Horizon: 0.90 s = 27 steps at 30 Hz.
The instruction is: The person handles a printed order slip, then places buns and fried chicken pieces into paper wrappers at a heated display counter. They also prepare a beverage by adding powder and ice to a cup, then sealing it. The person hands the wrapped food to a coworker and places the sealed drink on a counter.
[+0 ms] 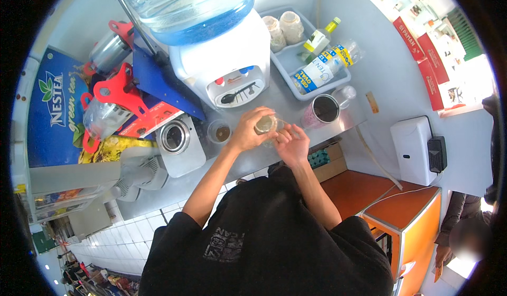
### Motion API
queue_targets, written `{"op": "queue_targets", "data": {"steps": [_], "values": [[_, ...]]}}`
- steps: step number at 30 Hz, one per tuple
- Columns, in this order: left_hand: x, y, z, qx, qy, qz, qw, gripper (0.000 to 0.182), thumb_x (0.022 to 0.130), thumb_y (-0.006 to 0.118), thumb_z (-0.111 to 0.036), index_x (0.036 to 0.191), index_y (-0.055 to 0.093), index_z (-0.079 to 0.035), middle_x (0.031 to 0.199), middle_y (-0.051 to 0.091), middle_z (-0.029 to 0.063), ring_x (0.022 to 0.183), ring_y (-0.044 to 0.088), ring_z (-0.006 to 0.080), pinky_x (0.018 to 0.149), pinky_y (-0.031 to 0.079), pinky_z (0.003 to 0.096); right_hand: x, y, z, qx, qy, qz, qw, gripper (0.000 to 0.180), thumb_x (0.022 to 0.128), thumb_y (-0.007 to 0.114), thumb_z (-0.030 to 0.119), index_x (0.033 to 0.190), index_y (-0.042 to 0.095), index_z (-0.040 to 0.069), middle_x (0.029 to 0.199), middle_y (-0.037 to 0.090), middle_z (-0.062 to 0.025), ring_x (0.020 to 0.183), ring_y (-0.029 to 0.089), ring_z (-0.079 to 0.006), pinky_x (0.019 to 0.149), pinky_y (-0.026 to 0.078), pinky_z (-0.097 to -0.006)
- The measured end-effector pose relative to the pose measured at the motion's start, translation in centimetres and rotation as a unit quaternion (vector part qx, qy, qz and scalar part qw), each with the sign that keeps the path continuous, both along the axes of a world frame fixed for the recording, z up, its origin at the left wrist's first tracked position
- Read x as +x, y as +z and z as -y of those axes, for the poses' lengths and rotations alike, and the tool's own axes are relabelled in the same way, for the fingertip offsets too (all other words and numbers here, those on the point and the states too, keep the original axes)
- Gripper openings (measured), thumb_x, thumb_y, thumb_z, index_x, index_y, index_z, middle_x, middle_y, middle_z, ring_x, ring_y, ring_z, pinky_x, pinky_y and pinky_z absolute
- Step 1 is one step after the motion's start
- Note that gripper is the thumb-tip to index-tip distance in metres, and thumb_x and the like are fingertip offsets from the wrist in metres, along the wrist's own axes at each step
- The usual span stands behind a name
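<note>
My left hand (250, 130) is wrapped around a small clear container (265, 124) with brownish contents, held above the steel counter. Close by its right side is my right hand (292, 144), palm turned up and fingers curled. A thin pale edge or strand shows between the container and those fingers; whether they grip it is unclear. To the left on the counter stands a clear plastic cup (219, 132) with a little brown matter at the bottom. A pink patterned tin (320, 112), open at the top with dark contents, stands to the right.
A water dispenser (233, 54) stands behind the hands. Right of it, a plastic tray (303, 94) holds a bottle (319, 38), a cup pack (323, 64) and two whitish jars. A metal device with a round ring (174, 137) sits left. A person (455, 224) is at far right.
</note>
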<state>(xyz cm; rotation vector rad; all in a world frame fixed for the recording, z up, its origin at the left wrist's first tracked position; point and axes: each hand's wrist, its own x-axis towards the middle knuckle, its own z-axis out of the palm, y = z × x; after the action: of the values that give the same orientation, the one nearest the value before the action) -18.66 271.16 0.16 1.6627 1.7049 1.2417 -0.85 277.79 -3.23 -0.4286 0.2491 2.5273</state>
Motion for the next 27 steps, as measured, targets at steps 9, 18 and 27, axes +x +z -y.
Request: {"op": "queue_targets", "data": {"steps": [9,18,27], "values": [[-1.0,-1.4,-0.7,0.025,-0.049,0.0,0.998,0.066,0.065,0.091,-0.035,0.12,0.064,-0.007,0.124,0.065,0.0106,0.12,0.059,0.0292,0.104,0.046,0.0407,6.2,4.2,1.1,0.223,-0.195,0.091,0.951,0.012,0.087,0.053,0.018,0.079,0.047,0.013,0.078,0.055,-0.004,0.105,0.056,-0.0268,0.11,0.034,-0.0466],[0.2,-0.3,-0.8,-0.02,-0.094,-0.012,0.995,0.063,0.069,0.089,-0.031,0.122,0.064,-0.009,0.126,0.063,0.0105,0.119,0.059,0.0287,0.103,0.046,0.0402,1.5,6.3,-1.0,0.728,-0.065,0.622,0.28,0.064,0.081,0.056,0.0,0.144,0.049,0.005,0.143,0.056,-0.0162,0.099,0.06,-0.0291,0.088,0.046,-0.0386],[0.1,-0.7,-0.8,-0.006,-0.086,0.032,0.996,0.06,0.073,0.088,-0.029,0.124,0.064,-0.009,0.127,0.062,0.0111,0.122,0.058,0.028,0.104,0.045,0.039,4.9,7.7,0.8,0.821,0.046,0.559,0.106,0.026,0.087,0.064,0.008,0.111,0.062,0.0,0.084,0.071,-0.0128,0.072,0.064,-0.0292,0.064,0.047,-0.0401]]}}
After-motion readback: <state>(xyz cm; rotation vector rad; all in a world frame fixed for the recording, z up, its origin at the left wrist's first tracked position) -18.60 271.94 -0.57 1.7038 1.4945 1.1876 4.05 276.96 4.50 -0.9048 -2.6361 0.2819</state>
